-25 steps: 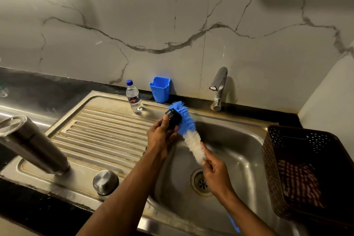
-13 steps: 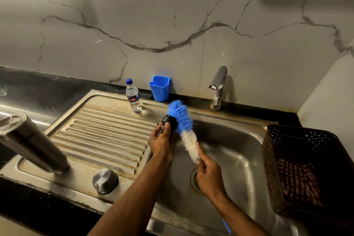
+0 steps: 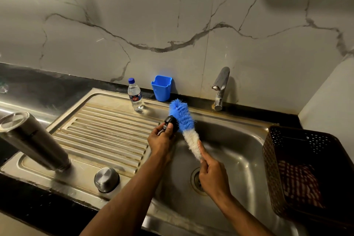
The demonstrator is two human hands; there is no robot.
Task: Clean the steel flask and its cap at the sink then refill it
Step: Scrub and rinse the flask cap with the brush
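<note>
Now the left hand [image 3: 161, 138] is over the left edge of the sink [image 3: 239, 151], with its fingers closed around a small black stopper [image 3: 171, 121], which looks like the inner part of the flask's closure. Its thumb lies on the top of the stopper. The right hand [image 3: 213, 176] is over the drain [image 3: 197, 181], fingers closed on the handle of a bottle brush [image 3: 184, 122], with the forefinger stretched along the white bristles. The brush is tilted up and to the left, and its blue bristles touch the right side of the stopper.

On the ribbed draining board [image 3: 99, 136] at the left stands the steel flask [image 3: 32, 142], mouth down, well apart from both hands. Near it, closer to the front edge, a round steel cap [image 3: 106, 179] also sits on the board.

At the back of the board a small water bottle [image 3: 135, 95] with a blue top stands upright, and just beside it, against the marble wall, is a blue cup [image 3: 161, 87]. The tap [image 3: 220, 88] is behind the basin, and I see no water coming from it. At the right a dark perforated basket [image 3: 298, 166] rests on the sink rim, with a checked cloth [image 3: 298, 184] inside it
</note>
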